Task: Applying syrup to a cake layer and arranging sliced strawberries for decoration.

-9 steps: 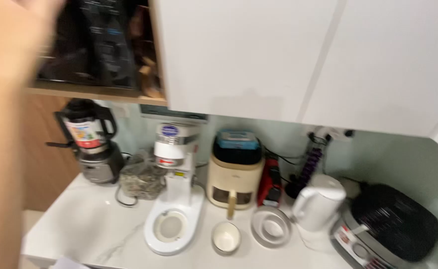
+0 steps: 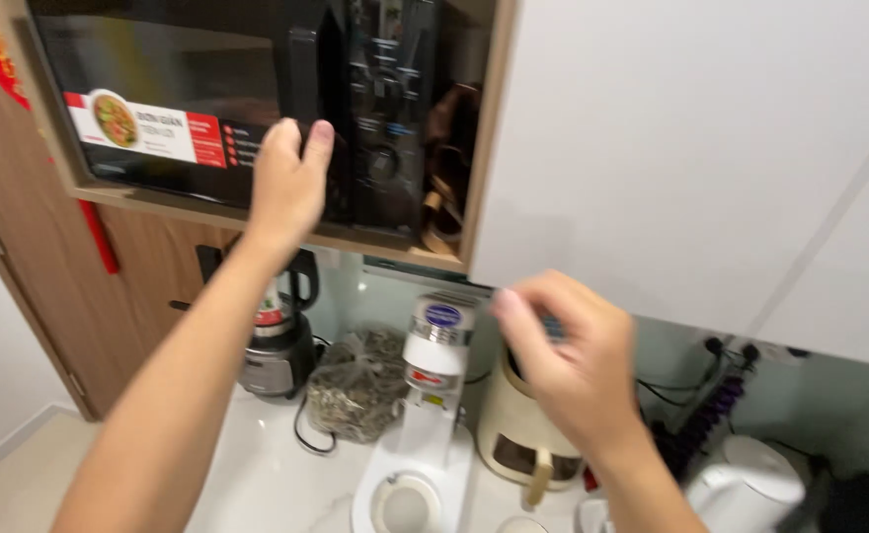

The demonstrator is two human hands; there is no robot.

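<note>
A black microwave oven [image 2: 207,89] sits in a wooden wall niche at the upper left. My left hand [image 2: 286,183] reaches up to it, with the fingers against the edge of its door beside the control panel [image 2: 387,109]. My right hand [image 2: 568,360] hovers in the air lower down, in front of the white cupboard, with the fingers loosely curled and nothing in them. It hangs above a beige air fryer [image 2: 518,434] and next to the top of a white stand mixer [image 2: 425,424].
On the white counter [image 2: 257,474] stand a blender [image 2: 276,345], a clear bag of seeds [image 2: 360,385], the mixer, the air fryer and a white kettle [image 2: 741,489]. White cupboard doors [image 2: 691,148] fill the upper right. A wooden door [image 2: 20,247] is at the left.
The view has swung up and to the left, so the microwave now fills the top. My left hand has come to the microwave door, and my right hand has come into view.
</note>
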